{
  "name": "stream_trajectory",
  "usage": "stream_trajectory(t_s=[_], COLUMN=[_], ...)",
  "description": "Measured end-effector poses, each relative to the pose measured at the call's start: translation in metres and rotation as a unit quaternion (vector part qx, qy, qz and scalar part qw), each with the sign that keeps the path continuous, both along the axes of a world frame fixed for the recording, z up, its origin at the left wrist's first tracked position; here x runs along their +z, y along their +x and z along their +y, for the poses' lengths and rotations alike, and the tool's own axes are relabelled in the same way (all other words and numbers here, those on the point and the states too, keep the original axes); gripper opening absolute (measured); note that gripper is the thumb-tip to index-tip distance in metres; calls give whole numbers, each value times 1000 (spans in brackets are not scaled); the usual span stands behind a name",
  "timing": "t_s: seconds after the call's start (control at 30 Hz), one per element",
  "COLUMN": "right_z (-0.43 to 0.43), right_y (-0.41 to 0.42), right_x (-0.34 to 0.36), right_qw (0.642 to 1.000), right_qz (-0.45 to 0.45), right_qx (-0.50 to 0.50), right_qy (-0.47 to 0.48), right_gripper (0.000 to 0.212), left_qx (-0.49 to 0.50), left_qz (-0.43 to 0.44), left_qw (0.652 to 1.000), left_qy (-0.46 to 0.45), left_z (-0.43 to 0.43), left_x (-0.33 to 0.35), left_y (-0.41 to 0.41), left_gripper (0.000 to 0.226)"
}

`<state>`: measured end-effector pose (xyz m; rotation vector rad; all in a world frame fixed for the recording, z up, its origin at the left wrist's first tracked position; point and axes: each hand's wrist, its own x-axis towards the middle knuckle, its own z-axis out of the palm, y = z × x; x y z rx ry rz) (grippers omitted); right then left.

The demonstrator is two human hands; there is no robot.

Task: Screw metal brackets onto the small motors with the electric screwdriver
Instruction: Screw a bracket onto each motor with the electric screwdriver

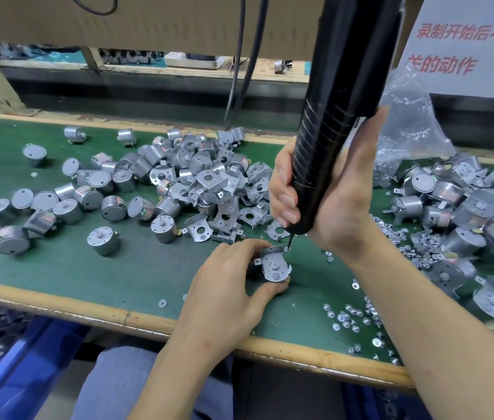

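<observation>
Head view: left hand (224, 286) pinches a small motor (274, 265) capped by a bracket (265, 255), on the green worktop (88, 274) near its front edge. Right hand (330, 201) is wrapped around the electric screwdriver (339, 116), which is tilted, bit on the bracket's upper corner. Pile of motors and brackets (197, 177) behind, loose screws (355, 316) to the right.

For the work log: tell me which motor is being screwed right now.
The bracket-topped motor that the left hand holds near the table's front edge. It alone sits under the electric screwdriver bit; all others lie loose, untouched.
</observation>
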<state>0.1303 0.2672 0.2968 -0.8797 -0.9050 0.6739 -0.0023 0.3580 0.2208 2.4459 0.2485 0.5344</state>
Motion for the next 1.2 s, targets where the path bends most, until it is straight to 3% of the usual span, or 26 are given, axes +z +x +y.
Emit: stream_trajectory(t_s=[1.2], right_z=[15], right_y=[-14], right_x=[-11], right_qw=[999], right_qz=[26], right_qx=[-33], right_qy=[-27], right_gripper=[85], left_qx=[10], left_qz=[-20], left_qw=[1000], left_qy=[2], left_z=[-1], left_x=[1], left_y=[1], left_gripper=[47])
